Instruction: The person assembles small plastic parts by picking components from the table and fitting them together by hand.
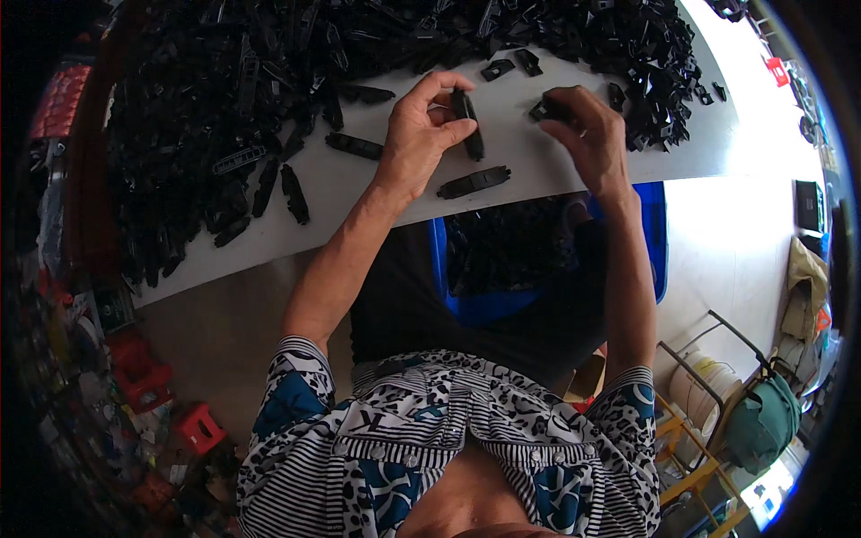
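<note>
My left hand (420, 133) pinches a long, narrow black plastic part (467, 125) between thumb and fingers, holding it up over the white table. To its right, my right hand (587, 134) curls its thumb and forefinger around a small black plastic piece (540, 110), partly hidden by the fingers. Another long black part (473, 182) lies flat near the table's front edge, between and below my hands. A similar part (354, 146) rests just left of my left hand. Two small black pieces (527, 62) lie beyond the hands.
Heaps of black plastic parts (206, 99) cover the back and left of the white table (717, 152), with smaller pieces (650, 81) piled at right. Below the front edge, a blue bin (657, 242) holds more black parts. A red stool (199, 429) and a handcart (717, 394) stand on the floor.
</note>
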`<state>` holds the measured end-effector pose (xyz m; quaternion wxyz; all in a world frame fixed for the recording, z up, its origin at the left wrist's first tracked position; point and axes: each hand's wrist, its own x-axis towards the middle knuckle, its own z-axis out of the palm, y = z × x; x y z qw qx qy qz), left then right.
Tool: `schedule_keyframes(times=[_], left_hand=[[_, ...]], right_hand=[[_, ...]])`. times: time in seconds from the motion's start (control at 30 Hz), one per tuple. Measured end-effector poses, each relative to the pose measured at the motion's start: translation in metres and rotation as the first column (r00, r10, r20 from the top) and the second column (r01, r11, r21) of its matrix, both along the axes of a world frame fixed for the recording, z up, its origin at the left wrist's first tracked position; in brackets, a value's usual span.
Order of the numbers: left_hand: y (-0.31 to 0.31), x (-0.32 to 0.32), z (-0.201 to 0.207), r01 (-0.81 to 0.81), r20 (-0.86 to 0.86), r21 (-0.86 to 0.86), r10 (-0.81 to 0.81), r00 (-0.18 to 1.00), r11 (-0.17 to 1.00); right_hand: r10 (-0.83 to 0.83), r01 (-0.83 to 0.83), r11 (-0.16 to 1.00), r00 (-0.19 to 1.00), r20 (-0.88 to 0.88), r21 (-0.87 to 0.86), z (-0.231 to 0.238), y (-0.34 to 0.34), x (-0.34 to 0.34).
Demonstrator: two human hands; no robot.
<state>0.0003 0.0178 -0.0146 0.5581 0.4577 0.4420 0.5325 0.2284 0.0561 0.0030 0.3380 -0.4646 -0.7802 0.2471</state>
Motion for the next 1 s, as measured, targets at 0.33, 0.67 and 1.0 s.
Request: schedule_keyframes(times=[0.33,0.67,1.0], left_hand=[[-0.016,-0.01,-0.006,0.052,-0.756,0.431,0.329,0.566,0.901],[-0.022,-0.009,-0.006,0.076,-0.762,0.506,0.404,0.506,0.859],[-0.022,-0.006,-0.01,0.167,-0.754,0.509,0.343,0.561,0.845]], right_hand=[[0.16,-0.159,0.987,0.987,0.031,-0.022,-0.007,-0.012,-0.029],[0.281,-0.291,0.956,0.942,0.186,0.031,-0.001,-0.013,-0.04],[0.378,-0.397,0.912,0.911,0.166,0.105,-0.005,-0.016,-0.052]])
